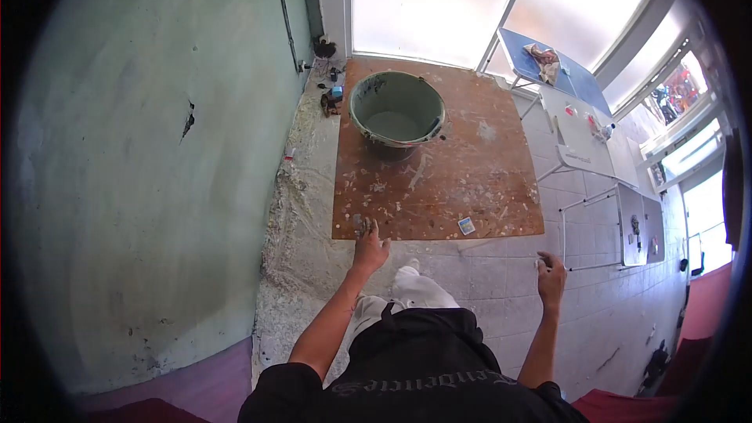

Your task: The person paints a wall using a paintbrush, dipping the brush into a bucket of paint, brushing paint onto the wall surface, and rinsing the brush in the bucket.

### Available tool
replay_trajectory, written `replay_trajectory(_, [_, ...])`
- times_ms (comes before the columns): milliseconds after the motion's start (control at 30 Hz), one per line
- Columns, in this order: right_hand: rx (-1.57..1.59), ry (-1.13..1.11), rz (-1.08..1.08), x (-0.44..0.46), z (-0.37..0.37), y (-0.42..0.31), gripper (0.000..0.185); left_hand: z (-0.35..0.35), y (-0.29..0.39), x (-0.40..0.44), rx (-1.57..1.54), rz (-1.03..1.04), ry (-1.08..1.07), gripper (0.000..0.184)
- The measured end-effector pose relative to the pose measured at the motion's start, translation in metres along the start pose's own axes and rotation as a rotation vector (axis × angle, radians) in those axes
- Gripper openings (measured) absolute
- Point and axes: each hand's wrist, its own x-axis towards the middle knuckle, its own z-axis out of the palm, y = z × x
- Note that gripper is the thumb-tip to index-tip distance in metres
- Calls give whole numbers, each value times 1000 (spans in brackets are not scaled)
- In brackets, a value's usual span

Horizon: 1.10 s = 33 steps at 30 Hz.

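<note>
My left hand point(370, 249) is over the near left edge of a stained brown board point(470, 164), its fingers stretched out and apart, holding nothing. Off the board's near right corner, above the tiled floor, my right hand point(551, 276) hangs with loosely bent fingers; I see no object in it, though pale smears show on the fingertips. A large green-grey bucket point(395, 137) stands upright on the far left part of the board, with some greyish material at its bottom. Near the board's front edge lies a small blue and yellow box point(466, 225).
A green wall point(157, 149) with a damaged spot rises at the left. Paint-spattered sheeting point(294, 266) runs along its base, with small items point(332, 100) by the board. Folding tables point(576, 129) bearing a cloth point(546, 63) and small objects stand at the right.
</note>
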Motion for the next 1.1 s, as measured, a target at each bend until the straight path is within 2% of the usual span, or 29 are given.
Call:
replay_trajectory(133, [87,12,-44,20,-7,0,24,5,66,0,11,-11,-27,68])
replay_trajectory(200, [102,31,-66,25,-16,9,24,23,102,8,-86,1,-166,69])
replay_trajectory(233, [125,65,-93,27,-22,29,24,41,119,12,-72,1,-144,69])
replay_trajectory(300, [159,118,-142,31,-31,74,24,79,151,22,173,169,-81,72])
replay_trajectory(333, [163,134,-141,30,-40,99,24,94,168,28,184,142,-49,72])
replay_trajectory(400, [249,139,-130,27,-55,146,24,129,205,36,256,205,-137,77])
replay_trajectory(467, [285,87,-38,28,-61,220,24,185,219,50,200,176,-115,80])
replay_trajectory(500, [283,70,-33,31,-74,238,24,202,233,59,317,89,-38,82])
replay_trajectory(533, [264,9,-42,29,-87,250,28,215,245,63,443,15,27,84])
replay_trajectory(667, [260,-87,-95,57,-130,289,44,250,311,72,548,-21,26,85])
replay_trajectory(733, [295,-134,-197,93,-151,283,50,268,328,76,468,-32,152,90])
replay_trajectory(900, [325,-217,-401,210,-149,260,56,292,352,86,502,-135,143,92])
replay_trajectory(1100, [360,-396,-751,345,-122,201,66,321,382,129,533,-273,208,93])
